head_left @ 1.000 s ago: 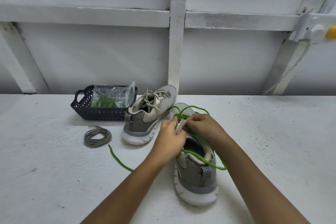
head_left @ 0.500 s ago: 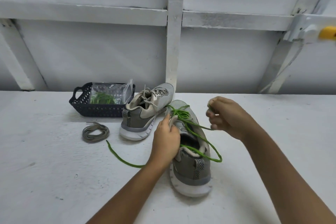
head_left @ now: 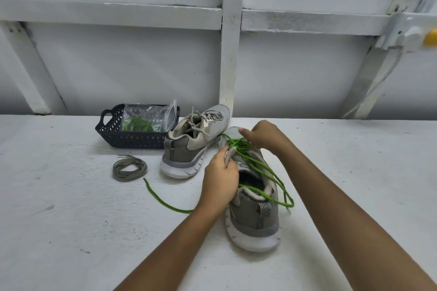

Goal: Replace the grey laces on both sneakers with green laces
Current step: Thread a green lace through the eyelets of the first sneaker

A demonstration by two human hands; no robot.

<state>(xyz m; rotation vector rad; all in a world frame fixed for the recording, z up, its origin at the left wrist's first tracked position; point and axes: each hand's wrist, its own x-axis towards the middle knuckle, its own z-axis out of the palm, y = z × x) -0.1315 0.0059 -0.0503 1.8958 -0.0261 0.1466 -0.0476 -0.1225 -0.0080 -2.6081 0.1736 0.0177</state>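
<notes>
The near grey sneaker (head_left: 254, 222) stands heel toward me with a green lace (head_left: 257, 168) partly threaded near its toe. My left hand (head_left: 221, 178) grips the sneaker's tongue and left side. My right hand (head_left: 266, 136) is over the toe end, fingers curled, pinching the green lace at the eyelets. One loose lace end trails left across the table, and a loop hangs over the right side. The second sneaker (head_left: 191, 146) behind it still carries grey laces. A coiled grey lace (head_left: 129, 168) lies to the left.
A dark plastic basket (head_left: 132, 136) at the back left holds a clear bag with a green lace (head_left: 139, 123). The white table (head_left: 71, 220) ends at a white framed wall behind the shoes.
My right hand, lifted out to the right half a second ago with the lace pulled taut, has come back down to the eyelets near the toe. My left hand stays on the sneaker.
</notes>
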